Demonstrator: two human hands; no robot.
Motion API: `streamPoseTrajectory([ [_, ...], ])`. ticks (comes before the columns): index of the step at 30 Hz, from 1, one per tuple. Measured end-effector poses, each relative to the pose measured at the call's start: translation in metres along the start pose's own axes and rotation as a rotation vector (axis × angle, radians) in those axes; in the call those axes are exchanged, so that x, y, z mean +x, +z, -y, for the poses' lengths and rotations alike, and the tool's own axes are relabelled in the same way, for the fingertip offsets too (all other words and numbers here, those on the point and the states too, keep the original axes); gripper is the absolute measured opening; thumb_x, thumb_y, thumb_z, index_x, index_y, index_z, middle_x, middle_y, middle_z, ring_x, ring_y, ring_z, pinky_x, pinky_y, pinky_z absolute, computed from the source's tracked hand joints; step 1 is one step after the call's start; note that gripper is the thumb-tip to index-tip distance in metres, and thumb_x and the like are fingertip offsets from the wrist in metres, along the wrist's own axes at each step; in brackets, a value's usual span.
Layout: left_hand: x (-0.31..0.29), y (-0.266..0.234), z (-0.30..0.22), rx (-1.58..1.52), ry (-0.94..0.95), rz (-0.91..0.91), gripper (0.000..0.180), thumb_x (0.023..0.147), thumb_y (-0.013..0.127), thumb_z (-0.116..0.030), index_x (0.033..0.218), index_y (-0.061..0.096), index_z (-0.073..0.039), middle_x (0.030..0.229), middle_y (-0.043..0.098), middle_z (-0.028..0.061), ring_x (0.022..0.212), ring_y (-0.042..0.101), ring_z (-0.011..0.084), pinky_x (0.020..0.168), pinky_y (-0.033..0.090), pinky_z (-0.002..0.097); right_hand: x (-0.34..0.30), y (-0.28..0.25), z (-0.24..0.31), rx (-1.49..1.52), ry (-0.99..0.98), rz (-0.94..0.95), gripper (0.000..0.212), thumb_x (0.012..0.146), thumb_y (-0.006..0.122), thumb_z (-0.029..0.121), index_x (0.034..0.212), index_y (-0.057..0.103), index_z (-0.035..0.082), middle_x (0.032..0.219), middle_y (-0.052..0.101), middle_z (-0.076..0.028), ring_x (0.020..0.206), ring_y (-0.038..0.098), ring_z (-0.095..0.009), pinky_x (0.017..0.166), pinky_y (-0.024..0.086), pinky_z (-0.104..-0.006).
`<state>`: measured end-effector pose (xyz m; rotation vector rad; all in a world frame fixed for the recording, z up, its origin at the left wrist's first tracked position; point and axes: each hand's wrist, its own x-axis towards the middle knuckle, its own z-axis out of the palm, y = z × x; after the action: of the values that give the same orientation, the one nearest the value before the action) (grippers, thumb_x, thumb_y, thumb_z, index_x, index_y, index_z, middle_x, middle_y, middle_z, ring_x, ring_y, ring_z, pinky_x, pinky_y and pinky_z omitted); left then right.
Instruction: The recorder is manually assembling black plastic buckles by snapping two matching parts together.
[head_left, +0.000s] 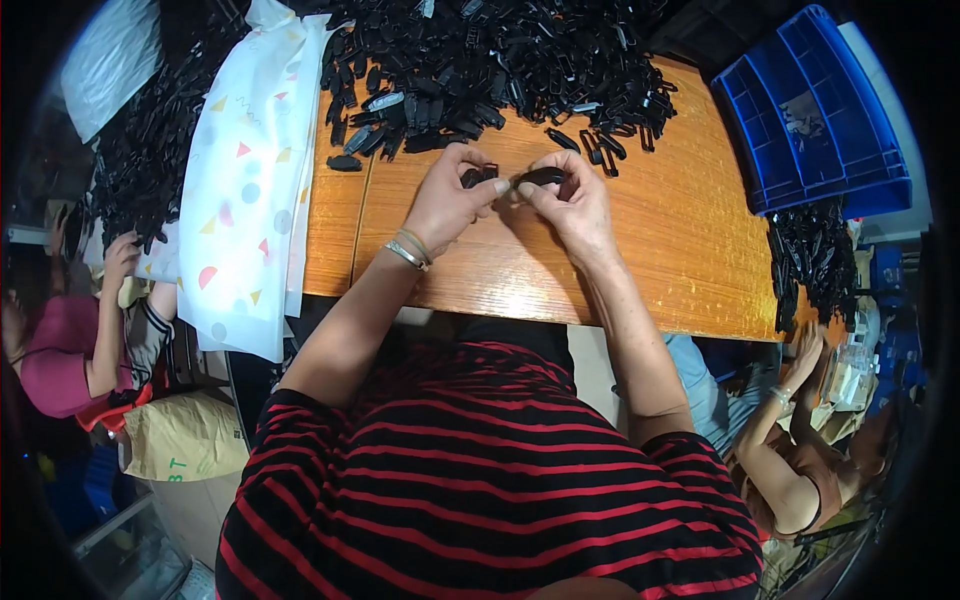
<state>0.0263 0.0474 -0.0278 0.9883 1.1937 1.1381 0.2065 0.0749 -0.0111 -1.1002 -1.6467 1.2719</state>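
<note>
Above the wooden table [480, 258], my left hand [448, 200] pinches a small black plastic piece [478, 176] with a slotted, frame-like end. My right hand [580, 210] grips a longer, rounded black plastic piece [543, 176] between thumb and fingers. The fingertips of both hands almost meet, and the two pieces point toward each other; whether they touch I cannot tell. Just beyond my hands lies a large heap of similar black pieces [490, 70], some elongated and solid, some open frames. A few loose frame pieces [600, 150] rest at its near edge.
A white patterned plastic sheet [235, 200] drapes over the table's left side. A blue crate [815, 110] stands tilted at the far right, beside another black heap [815, 255]. Co-workers' hands [122, 255] [803, 350] reach toward piles at both sides.
</note>
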Motion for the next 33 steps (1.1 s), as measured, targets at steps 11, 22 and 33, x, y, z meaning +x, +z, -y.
streamPoseTrajectory([
  [11, -0.015, -0.001, -0.006, -0.321, -0.052, 0.105, 0.029, 0.091, 0.061, -0.006, 0.119, 0.055, 0.0, 0.096, 0.065, 0.0042, 0.073, 0.061, 0.0077, 0.065, 0.049, 0.0179, -0.01, 0.036, -0.007, 0.384, -0.153, -0.13, 0.025, 0.084, 0.069, -0.003, 0.106, 0.059, 0.001, 0.089, 0.065, -0.002, 0.075, 0.061, -0.007, 0.065, 0.051, -0.0187],
  [22, -0.015, -0.009, 0.011, -0.377, -0.032, 0.046, 0.028, 0.092, 0.063, -0.011, 0.118, 0.059, -0.001, 0.088, 0.065, 0.0008, 0.069, 0.056, 0.005, 0.064, 0.043, 0.0178, -0.017, 0.031, -0.007, 0.292, -0.036, -0.208, 0.022, 0.088, 0.067, 0.003, 0.109, 0.062, 0.0, 0.081, 0.065, 0.001, 0.068, 0.058, -0.002, 0.055, 0.044, -0.0149],
  [33, -0.023, -0.003, 0.005, -0.192, 0.126, -0.006, 0.028, 0.092, 0.062, -0.01, 0.119, 0.06, 0.0, 0.088, 0.064, 0.0007, 0.072, 0.057, 0.0042, 0.064, 0.048, 0.0183, -0.02, 0.041, -0.01, 0.208, -0.118, -0.192, 0.019, 0.086, 0.069, 0.002, 0.105, 0.064, 0.0, 0.081, 0.061, 0.002, 0.066, 0.055, -0.002, 0.055, 0.044, -0.0159],
])
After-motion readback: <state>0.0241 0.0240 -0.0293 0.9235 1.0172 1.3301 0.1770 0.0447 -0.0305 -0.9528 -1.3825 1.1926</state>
